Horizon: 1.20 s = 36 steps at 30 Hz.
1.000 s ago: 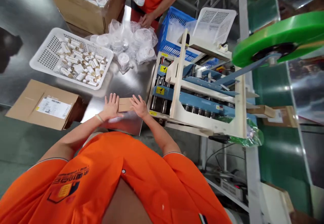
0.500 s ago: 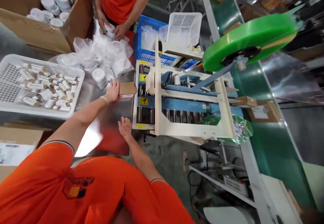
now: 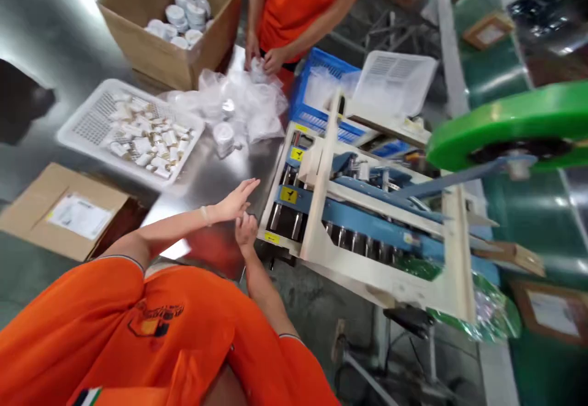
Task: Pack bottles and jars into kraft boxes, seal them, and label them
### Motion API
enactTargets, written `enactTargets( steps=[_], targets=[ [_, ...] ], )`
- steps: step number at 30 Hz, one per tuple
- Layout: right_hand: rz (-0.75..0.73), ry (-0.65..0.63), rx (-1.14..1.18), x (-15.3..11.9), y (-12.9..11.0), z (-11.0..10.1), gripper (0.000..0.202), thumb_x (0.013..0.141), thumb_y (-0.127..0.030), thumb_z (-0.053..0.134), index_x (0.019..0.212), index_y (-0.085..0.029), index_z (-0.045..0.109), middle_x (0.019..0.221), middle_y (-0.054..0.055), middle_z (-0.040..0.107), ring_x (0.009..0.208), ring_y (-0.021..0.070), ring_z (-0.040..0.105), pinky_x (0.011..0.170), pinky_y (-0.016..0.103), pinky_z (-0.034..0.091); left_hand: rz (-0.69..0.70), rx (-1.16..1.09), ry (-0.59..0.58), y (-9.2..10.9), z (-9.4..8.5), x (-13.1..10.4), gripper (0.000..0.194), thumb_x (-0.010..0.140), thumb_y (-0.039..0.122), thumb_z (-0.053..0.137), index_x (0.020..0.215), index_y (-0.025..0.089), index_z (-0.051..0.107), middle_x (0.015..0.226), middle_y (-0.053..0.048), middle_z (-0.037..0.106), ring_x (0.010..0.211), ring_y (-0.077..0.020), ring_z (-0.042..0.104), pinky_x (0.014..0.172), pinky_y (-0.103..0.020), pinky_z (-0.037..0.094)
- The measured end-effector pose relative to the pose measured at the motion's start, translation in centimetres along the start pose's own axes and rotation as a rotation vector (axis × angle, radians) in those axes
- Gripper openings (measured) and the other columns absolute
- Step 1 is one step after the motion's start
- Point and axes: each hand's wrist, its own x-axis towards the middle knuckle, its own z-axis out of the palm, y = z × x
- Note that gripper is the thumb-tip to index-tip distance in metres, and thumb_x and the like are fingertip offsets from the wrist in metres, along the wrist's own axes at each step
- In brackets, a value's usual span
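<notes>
Furthest left of the carton sealer (image 3: 340,212) I have a labelled cardboard box (image 3: 68,213), probably light and stiff, best taken by opposite edges. Nearer the sealer, a white perforated basket (image 3: 89,127) holds loose small bottles (image 3: 142,142); I expect those to roll, so I would lift the basket level by both rims. Just left of the sealer's infeed, bagged white tubs (image 3: 223,138) lie on the metal tabletop (image 3: 206,173); I judge them light, firm inside, slippery in the film, and I would grip the tub's sides rather than loose plastic. Beside that infeed, my left hand (image 3: 236,203) is stretched flat with nothing in it that I can see; my right hand (image 3: 247,229), close under it, is curled, and I cannot tell whether it pinches anything or touches the left. The sealer itself looks heavy and rigid; I would steady against its cream frame, clear of the rollers.
</notes>
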Motion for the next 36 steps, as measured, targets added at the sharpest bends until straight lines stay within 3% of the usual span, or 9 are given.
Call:
enactTargets(
  steps=[5,9,12,15,19,23,29,32,36],
  targets=[
    [-0.133,0.23,0.15,0.6,-1.7,-1.5,0.038,0.107,-0.026,0.04,0.117,-0.019,0.077,0.096,0.017,0.071,0.096,0.0356,0.069,0.084,0.044,0.057,-0.507,0.383,0.438,1.4,-10.9,-19.9,0.07,0.098,0.021,0.061,0.167,0.018,0.047,0.16,-0.023,0.057,0.154,-0.0398,0.053,0.133,-0.063,0.044],
    [-0.522,0.128,0.2,2.5,-11.8,-3.6,0.045,0.112,-0.024,0.034,0.125,-0.017,0.076,0.105,0.017,0.075,0.107,0.0312,0.071,0.099,0.042,0.057,-0.997,0.617,0.979,2.8,-14.8,-32.0,0.073,0.093,0.03,0.072,0.16,0.016,0.046,0.16,-0.024,0.048,0.155,-0.0446,0.046,0.133,-0.07,0.037],
    [-0.854,-0.057,0.18,3.4,-23.5,-4.4,0.041,0.114,-0.02,0.041,0.14,-0.015,0.072,0.127,0.018,0.075,0.126,0.0278,0.068,0.114,0.038,0.052,-1.323,0.467,1.141,2.8,-14.9,-35.7,0.063,0.087,0.034,0.075,0.143,0.013,0.055,0.153,-0.025,0.047,0.148,-0.0481,0.048,0.127,-0.073,0.04],
    [-0.934,-0.225,0.062,2.6,-33.4,-4.3,0.038,0.113,-0.025,0.053,0.146,-0.013,0.067,0.144,0.019,0.071,0.135,0.0272,0.065,0.117,0.036,0.05,-1.446,0.223,1.126,2.3,-14.4,-35.7,0.039,0.084,0.034,0.073,0.117,0.016,0.062,0.144,-0.021,0.049,0.144,-0.047,0.05,0.122,-0.069,0.048],
    [-0.9,-0.385,0.02,0.4,-38.0,-4.2,0.029,0.112,-0.033,0.06,0.133,-0.015,0.069,0.141,0.017,0.073,0.13,0.0267,0.069,0.11,0.035,0.055,-1.432,0.11,1.202,2.3,-13.7,-34.8,0.035,0.076,0.033,0.079,0.106,0.022,0.063,0.128,-0.013,0.051,0.136,-0.0421,0.054,0.116,-0.064,0.056],
    [-0.725,-0.306,0.226,0.9,-33.1,-7.3,0.029,0.108,-0.028,0.058,0.134,-0.017,0.063,0.128,0.014,0.078,0.116,0.0255,0.074,0.096,0.032,0.058,-1.283,0.026,1.176,4.2,-11.8,-34.5,0.047,0.075,0.034,0.083,0.119,0.028,0.07,0.122,-0.009,0.05,0.128,-0.0359,0.058,0.11,-0.058,0.06],
    [-0.731,-0.059,0.316,2.9,-15.5,-14.3,0.018,0.104,-0.032,0.055,0.109,-0.022,0.069,0.093,0.004,0.077,0.083,0.0229,0.071,0.078,0.03,0.05,-0.741,0.538,0.99,7.4,-11.9,-29.1,0.068,0.094,0.049,0.077,0.154,0.022,0.061,0.159,-0.023,0.049,0.154,-0.0462,0.042,0.128,-0.068,0.037],
    [-0.731,-0.016,0.178,1.2,-8.9,-13.7,0.018,0.101,-0.03,0.057,0.098,-0.022,0.072,0.087,0.004,0.077,0.078,0.0214,0.069,0.074,0.028,0.047,-0.497,0.56,0.568,7.0,-12.9,-24.1,0.06,0.102,0.049,0.069,0.157,0.024,0.064,0.161,-0.021,0.058,0.157,-0.0449,0.044,0.13,-0.064,0.033],
    [-0.728,-0.058,0.117,0.1,-5.7,-11.1,0.019,0.101,-0.027,0.06,0.101,-0.021,0.079,0.094,0.005,0.081,0.086,0.0213,0.074,0.079,0.027,0.053,-0.574,0.342,-0.018,4.7,-12.6,-19.9,0.041,0.11,0.04,0.053,0.135,0.026,0.083,0.127,-0.015,0.081,0.12,-0.0339,0.073,0.108,-0.047,0.053]
  ],
)
